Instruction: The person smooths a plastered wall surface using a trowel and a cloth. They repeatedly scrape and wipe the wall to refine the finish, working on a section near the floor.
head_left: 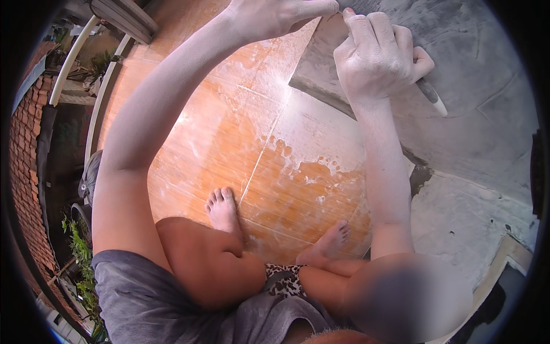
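The person wears a loose, creased charcoal-grey T-shirt point(134, 298), its plain-hemmed left sleeve point(127, 265) ending above the elbow. Below it shows a leopard-print garment point(293, 277), dark blotches on a whitish ground. Forearms point(189, 74), left hand point(269, 18), right hand point(372, 62) and feet point(223, 210) are bare.

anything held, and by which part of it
The right hand holds a dark tool behind its protruding pale end; the rest is hidden. Whether the left hand holds anything cannot be told.
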`<state>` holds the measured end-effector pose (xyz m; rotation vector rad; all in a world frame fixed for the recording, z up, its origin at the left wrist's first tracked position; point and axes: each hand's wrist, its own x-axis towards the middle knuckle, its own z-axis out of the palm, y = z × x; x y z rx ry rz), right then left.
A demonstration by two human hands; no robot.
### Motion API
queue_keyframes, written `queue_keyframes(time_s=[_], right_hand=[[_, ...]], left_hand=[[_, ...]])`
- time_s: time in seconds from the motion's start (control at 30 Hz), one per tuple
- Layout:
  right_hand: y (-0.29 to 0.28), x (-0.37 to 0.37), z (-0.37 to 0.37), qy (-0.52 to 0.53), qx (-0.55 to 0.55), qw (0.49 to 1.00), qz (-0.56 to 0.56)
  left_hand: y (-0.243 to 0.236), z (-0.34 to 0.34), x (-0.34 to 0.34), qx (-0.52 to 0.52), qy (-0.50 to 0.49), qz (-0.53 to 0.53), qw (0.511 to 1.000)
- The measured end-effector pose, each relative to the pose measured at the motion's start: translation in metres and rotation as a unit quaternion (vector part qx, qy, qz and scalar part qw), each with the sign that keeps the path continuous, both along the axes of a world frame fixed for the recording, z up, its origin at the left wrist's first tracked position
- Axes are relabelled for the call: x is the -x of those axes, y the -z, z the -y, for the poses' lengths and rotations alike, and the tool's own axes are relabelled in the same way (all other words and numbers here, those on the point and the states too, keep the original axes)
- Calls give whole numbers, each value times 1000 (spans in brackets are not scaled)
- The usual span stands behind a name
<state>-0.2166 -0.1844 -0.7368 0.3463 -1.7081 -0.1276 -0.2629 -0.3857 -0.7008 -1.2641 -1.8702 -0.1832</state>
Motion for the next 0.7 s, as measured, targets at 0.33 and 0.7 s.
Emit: queue_keyframes(time_s=[0.33,0.7], right_hand=[[1,2,-4,18,-16,1000,6],[0,-4,-2,-8,-29,999,45]], left_hand=[[9,-5,5,-24,-4,-10,1000],[19,-3,10,-53,15,-5,998]])
